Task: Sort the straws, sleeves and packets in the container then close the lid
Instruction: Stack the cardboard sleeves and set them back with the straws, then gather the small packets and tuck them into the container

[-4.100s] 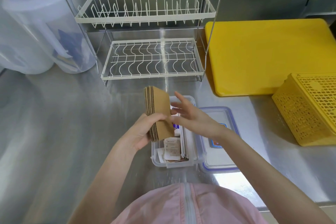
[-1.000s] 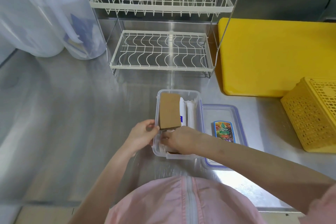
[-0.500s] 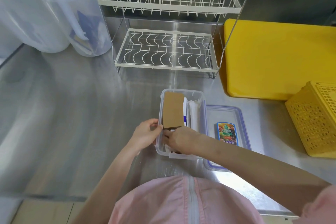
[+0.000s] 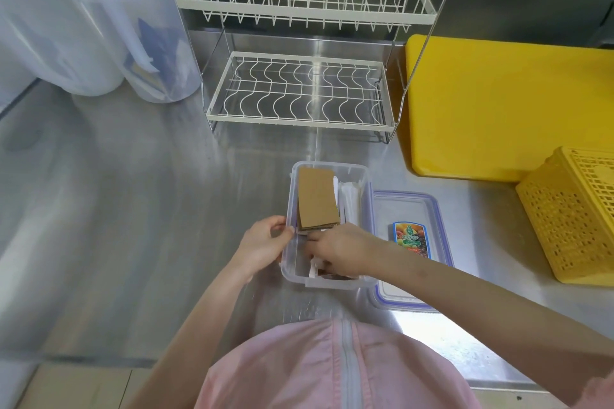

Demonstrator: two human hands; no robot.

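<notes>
A clear plastic container (image 4: 362,176) stands on the steel counter in front of me. A stack of brown cardboard sleeves (image 4: 317,201) lies flat in its left far half. White wrapped straws (image 4: 351,201) lie along its right side. Packets (image 4: 329,272) sit at its near end, mostly hidden under my right hand (image 4: 339,251), whose fingers are curled down among them. My left hand (image 4: 264,241) grips the container's left rim. The blue-edged lid (image 4: 408,209) lies flat just right of the container, a colourful label (image 4: 411,239) on it.
A white two-tier wire dish rack (image 4: 300,90) stands behind the container. A yellow cutting board (image 4: 505,106) and a yellow perforated basket (image 4: 571,216) are on the right. Translucent plastic tubs (image 4: 99,20) stand at the far left. The counter's front edge is close to my body.
The sleeve stack, held upright in my left hand 4 seconds ago, now lies in the container. Over the last second both hands stay at the container's near end, barely shifting.
</notes>
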